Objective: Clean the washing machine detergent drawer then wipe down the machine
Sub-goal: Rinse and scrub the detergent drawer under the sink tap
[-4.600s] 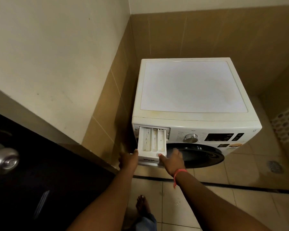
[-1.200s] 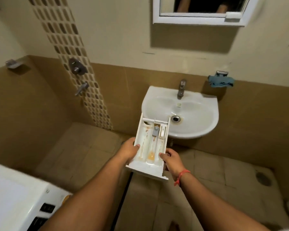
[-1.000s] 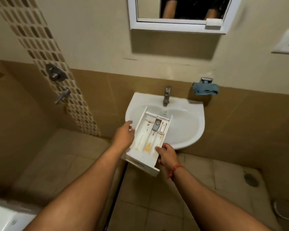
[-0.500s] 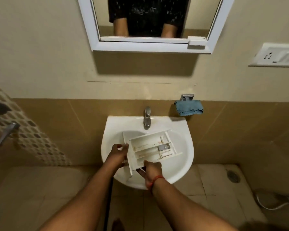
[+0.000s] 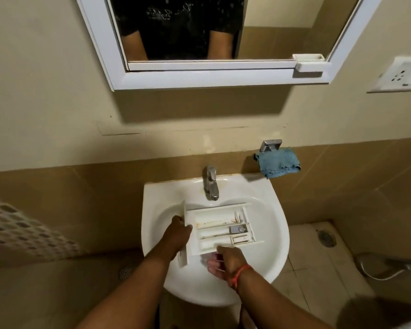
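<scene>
Where they stand: white pedestal sink (image 5: 266,276) on a beige wall, brown glossy tiles below, pale floor tiles.
Above: white-framed mirror (image 5: 207,77); socket plate (image 5: 399,76) to its right.
Tap: chrome tap (image 5: 211,184) at the sink's back rim.
Cloth: crumpled blue cloth (image 5: 278,163) on a metal hook.
Drawer: white plastic detergent drawer (image 5: 218,227), oblong, stained brown, lying crosswise over the basin.
Hands: left hand (image 5: 178,236) grips the front panel; right hand (image 5: 226,260) holds the near edge, fingers underneath.

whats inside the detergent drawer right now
The detergent drawer holds long compartments with brownish residue and a small grey cap. Its underside, over the sink, is hidden.
</scene>
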The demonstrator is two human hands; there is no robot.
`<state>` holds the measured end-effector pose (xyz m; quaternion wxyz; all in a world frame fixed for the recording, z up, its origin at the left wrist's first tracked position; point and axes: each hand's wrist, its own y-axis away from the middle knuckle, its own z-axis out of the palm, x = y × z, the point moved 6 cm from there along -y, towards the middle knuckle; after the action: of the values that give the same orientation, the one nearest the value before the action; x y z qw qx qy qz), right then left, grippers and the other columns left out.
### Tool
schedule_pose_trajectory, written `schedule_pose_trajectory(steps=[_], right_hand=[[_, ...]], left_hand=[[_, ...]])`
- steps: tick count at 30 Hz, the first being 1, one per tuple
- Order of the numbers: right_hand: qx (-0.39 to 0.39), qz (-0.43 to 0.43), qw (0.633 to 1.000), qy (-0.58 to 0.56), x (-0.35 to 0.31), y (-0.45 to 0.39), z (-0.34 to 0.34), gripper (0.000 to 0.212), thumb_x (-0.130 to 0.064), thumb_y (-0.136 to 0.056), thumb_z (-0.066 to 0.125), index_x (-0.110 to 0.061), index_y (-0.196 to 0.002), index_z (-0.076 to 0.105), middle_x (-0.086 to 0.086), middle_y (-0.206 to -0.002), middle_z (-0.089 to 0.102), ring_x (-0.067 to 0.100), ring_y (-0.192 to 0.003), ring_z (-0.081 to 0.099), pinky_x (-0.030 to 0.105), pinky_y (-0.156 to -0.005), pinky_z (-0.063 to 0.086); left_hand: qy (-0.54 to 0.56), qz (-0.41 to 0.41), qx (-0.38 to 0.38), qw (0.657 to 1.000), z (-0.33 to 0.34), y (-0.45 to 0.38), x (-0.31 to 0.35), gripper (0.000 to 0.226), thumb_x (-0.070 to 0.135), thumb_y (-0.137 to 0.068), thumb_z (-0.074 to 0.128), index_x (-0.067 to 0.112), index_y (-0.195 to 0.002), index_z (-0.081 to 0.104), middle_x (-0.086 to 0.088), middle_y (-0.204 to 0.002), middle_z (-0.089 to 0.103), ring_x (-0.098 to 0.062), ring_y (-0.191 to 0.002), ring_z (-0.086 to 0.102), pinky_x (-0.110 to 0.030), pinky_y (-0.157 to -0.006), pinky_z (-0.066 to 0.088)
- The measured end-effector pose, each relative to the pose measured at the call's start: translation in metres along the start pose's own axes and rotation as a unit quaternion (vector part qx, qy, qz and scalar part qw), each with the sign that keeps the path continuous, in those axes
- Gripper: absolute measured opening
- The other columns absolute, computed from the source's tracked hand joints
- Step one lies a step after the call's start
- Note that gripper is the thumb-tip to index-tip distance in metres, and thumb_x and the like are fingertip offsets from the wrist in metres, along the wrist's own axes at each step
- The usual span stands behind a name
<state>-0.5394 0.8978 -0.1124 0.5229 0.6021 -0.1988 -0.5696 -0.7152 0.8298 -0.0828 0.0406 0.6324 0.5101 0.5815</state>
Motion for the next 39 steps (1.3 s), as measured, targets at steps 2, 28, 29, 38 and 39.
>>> schedule_pose_trajectory(steps=[2,28,29,38,39], right_hand=[[0.056,-0.026,0.998,0.020,-0.014,-0.002,-0.014,0.010,-0.005,-0.098,0.041,-0.009,-0.101,0.049,0.010,-0.067,0.065,0.022,-0.056,0.054,0.031,-0.055,0.048],[-0.017,-0.379,0.560,0.736,-0.253,-0.039,0.107,0.048,-0.015,-0.091,0.060,-0.011,-0.137,0.047,0.014,-0.132,0.056,0.033,-0.119,0.056,0.042,-0.101,0.046],[-0.015,-0.394,0.524,0.755,-0.257,-0.035,0.104,0.047,-0.019,-0.095,0.054,-0.016,-0.141,0.043,0.012,-0.134,0.054,0.032,-0.121,0.054,0.043,-0.103,0.044],[0.016,-0.219,0.922,0.320,-0.174,-0.061,0.025,0.018,-0.015,-0.097,0.046,-0.009,-0.084,0.056,0.008,-0.082,0.058,0.026,-0.080,0.061,0.040,-0.081,0.051],[-0.015,-0.152,0.958,0.241,-0.155,-0.062,0.024,0.021,-0.012,-0.099,0.044,-0.008,-0.080,0.054,0.010,-0.078,0.057,0.024,-0.074,0.058,0.039,-0.081,0.052]], left_hand=[[-0.007,-0.017,0.002,1.000,0.002,-0.010,0.002,0.043,0.032,-0.094,0.054,0.019,-0.132,0.037,-0.008,-0.123,0.057,-0.029,-0.106,0.060,-0.049,-0.094,0.052],[0.098,-0.015,0.092,0.991,0.033,-0.001,0.010,0.043,0.034,-0.092,0.064,0.020,-0.129,0.045,-0.010,-0.120,0.061,-0.028,-0.107,0.061,-0.050,-0.095,0.052],[0.097,-0.016,0.095,0.991,0.033,-0.001,0.010,0.042,0.035,-0.093,0.064,0.020,-0.128,0.046,-0.010,-0.120,0.061,-0.027,-0.107,0.061,-0.050,-0.095,0.052],[0.089,-0.020,0.097,0.991,0.035,0.000,0.013,0.040,0.036,-0.094,0.062,0.020,-0.127,0.046,-0.007,-0.118,0.060,-0.027,-0.106,0.060,-0.049,-0.097,0.051],[0.090,-0.018,0.093,0.991,0.035,0.000,0.013,0.040,0.035,-0.094,0.062,0.020,-0.127,0.047,-0.007,-0.117,0.060,-0.027,-0.105,0.060,-0.049,-0.096,0.052]])
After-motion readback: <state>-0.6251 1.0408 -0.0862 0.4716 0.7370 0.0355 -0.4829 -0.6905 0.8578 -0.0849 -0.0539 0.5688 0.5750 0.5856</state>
